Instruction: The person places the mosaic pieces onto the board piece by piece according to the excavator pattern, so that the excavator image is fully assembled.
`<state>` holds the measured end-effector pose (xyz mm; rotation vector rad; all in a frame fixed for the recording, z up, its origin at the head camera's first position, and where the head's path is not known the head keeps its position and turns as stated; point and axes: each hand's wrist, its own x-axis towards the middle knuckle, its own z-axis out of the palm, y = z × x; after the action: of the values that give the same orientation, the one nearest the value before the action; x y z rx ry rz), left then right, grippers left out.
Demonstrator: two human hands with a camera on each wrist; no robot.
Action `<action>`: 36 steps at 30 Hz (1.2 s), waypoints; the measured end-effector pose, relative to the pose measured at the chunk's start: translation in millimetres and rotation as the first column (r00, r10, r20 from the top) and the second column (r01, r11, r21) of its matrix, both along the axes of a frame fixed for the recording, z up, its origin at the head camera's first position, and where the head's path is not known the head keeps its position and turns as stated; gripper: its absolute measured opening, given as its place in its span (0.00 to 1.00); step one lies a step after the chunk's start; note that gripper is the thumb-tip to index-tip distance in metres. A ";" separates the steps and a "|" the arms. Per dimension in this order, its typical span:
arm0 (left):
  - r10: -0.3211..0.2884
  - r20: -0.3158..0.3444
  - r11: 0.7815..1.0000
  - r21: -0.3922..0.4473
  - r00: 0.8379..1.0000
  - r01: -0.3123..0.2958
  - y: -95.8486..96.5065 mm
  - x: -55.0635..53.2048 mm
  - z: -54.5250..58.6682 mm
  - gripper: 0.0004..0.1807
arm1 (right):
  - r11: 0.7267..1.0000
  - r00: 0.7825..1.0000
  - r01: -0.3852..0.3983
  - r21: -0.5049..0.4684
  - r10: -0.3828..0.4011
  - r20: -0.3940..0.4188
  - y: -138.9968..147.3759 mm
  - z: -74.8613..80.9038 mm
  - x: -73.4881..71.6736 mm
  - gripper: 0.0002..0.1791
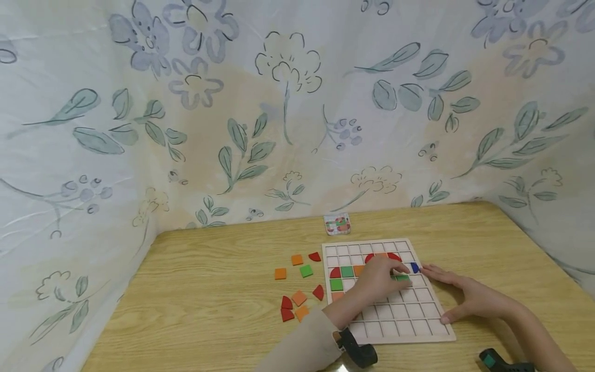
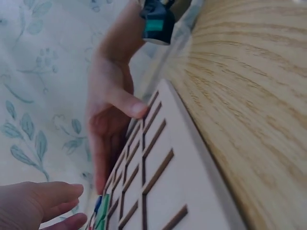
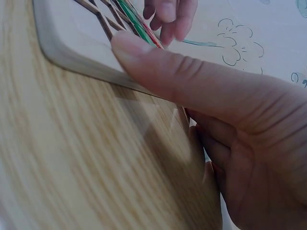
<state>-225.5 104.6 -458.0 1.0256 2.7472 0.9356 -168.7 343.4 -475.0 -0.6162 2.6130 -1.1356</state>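
Note:
My left hand [image 1: 378, 279] is over the gridded wooden board [image 1: 395, 328], its fingertips close above a green square tile [image 1: 402, 278]. In the left wrist view its fingers [image 2: 57, 194] are slightly bent, with no tile visible between them. My right hand [image 1: 479, 297] rests along the board's right edge, thumb [image 3: 132, 48] on the rim and fingers stretched forward near a blue quarter-round tile [image 1: 415, 267]. Red quarter-round tiles [image 1: 394, 257], an orange tile [image 1: 359, 270] and green tiles [image 1: 336, 284] sit in the grid; my left hand hides part of it.
Left of the board lie loose orange squares [image 1: 280, 274], a green square [image 1: 306, 270] and several red quarter-rounds [image 1: 287, 314]. Behind the board is a small pattern card [image 1: 337, 224]. A flowered cloth [image 1: 297, 129] surrounds the wooden table [image 1: 200, 289] at the back and sides.

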 end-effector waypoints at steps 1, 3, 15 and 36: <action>-0.005 0.010 1.000 0.011 1.000 0.004 -1.5 -0.1 0.8 0.11 | 1.000 1.000 -0.004 -0.009 0.004 0.002 0.2 -0.3 0.1 0.50; -0.019 0.033 0.999 0.041 0.999 0.018 -5.2 -0.6 2.6 0.12 | 1.000 1.000 -0.006 -0.009 0.006 0.003 0.7 -0.6 0.1 0.50; -0.052 0.251 0.984 0.176 0.967 0.007 -36.0 -6.1 15.4 0.16 | 1.000 1.000 0.008 -0.016 -0.008 0.018 3.0 0.6 1.3 0.49; 0.230 0.305 0.881 0.337 0.924 -0.331 -143.4 -23.9 3.1 0.13 | 1.000 0.999 0.002 0.015 -0.002 -0.037 2.5 -2.3 1.0 0.49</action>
<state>-249.4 -38.8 -455.0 0.4816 2.5875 1.5775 -167.7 345.9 -477.4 -0.6372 2.6512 -1.1142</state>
